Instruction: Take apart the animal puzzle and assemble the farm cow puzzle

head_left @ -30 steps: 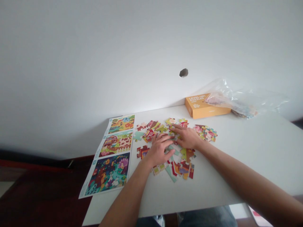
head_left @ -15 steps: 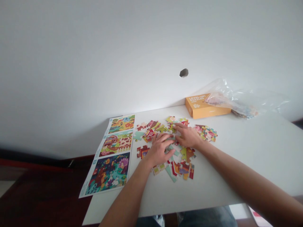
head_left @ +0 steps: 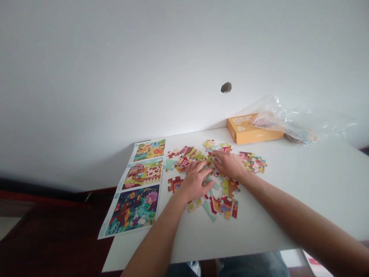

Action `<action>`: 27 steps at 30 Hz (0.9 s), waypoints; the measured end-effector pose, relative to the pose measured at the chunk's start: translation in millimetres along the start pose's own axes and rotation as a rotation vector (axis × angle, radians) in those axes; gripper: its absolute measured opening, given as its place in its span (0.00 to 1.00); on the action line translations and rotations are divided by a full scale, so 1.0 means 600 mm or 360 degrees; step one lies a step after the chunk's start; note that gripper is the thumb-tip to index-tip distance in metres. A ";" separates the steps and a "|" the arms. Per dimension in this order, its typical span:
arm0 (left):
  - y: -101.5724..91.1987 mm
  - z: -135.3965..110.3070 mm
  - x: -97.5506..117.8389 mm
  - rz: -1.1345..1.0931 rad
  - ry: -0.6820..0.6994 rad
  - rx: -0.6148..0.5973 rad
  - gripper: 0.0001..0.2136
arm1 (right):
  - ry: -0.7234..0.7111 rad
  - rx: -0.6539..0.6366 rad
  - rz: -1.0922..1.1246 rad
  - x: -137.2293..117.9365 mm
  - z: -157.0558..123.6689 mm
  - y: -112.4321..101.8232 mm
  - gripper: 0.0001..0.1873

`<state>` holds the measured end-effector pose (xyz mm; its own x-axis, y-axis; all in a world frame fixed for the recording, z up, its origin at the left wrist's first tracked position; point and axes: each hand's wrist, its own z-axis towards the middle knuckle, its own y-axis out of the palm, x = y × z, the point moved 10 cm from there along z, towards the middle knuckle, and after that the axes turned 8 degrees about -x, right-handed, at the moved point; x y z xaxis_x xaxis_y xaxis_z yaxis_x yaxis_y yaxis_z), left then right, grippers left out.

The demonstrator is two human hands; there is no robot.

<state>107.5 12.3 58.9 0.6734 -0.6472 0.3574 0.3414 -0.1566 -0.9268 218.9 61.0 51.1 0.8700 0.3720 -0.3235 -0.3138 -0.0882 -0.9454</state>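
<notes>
Three printed scenes on one reference sheet (head_left: 144, 184), well left of the left hand, lower left part jutting past the surface (head_left: 207, 242) edge: elephant and lion on top, barn and cow in the middle, dark night forest at the bottom. Loose jigsaw pieces (head_left: 198, 156) next, scattered around and under both hands, some overlapping. Mint piece (head_left: 169, 164) left of the left hand, near the sheet; dark-red piece (head_left: 174, 184) just beside that hand, lower down; red barn-door piece (head_left: 183, 164) just beyond its knuckles.

Left hand (head_left: 196, 182) palm down, fingers loosely spread over the pieces, nothing visibly gripped. Nearer the body from it: cream-and-green piece (head_left: 194, 206), then a mint triangular piece (head_left: 209, 212). Brown-and-green piece (head_left: 230, 187) lies on the near side of the right hand (head_left: 229, 164). Right hand also palm down, index finger extended, fingertips among pieces; can't tell if it pinches one. Colorful piece cluster (head_left: 256, 162) just right of the right hand. Farther back and right of it, orange LEVEL UP! PUZZLES box (head_left: 258, 135), a clear plastic bag (head_left: 305, 119) draped over its right part, contents blurred.
</notes>
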 end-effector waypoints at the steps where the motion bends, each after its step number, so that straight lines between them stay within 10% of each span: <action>1: 0.001 0.000 -0.001 0.0002 -0.0010 -0.0010 0.16 | 0.0010 -0.0021 -0.0034 0.000 0.001 0.001 0.22; 27: 0.003 0.001 -0.009 -0.0015 -0.0023 0.0024 0.16 | -0.0192 0.0080 -0.0231 -0.020 0.001 -0.001 0.23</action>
<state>105.1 15.9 55.4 0.6792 -0.6350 0.3681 0.3579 -0.1513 -0.9214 208.8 57.1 55.6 0.8566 0.4858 -0.1741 -0.2097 0.0194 -0.9776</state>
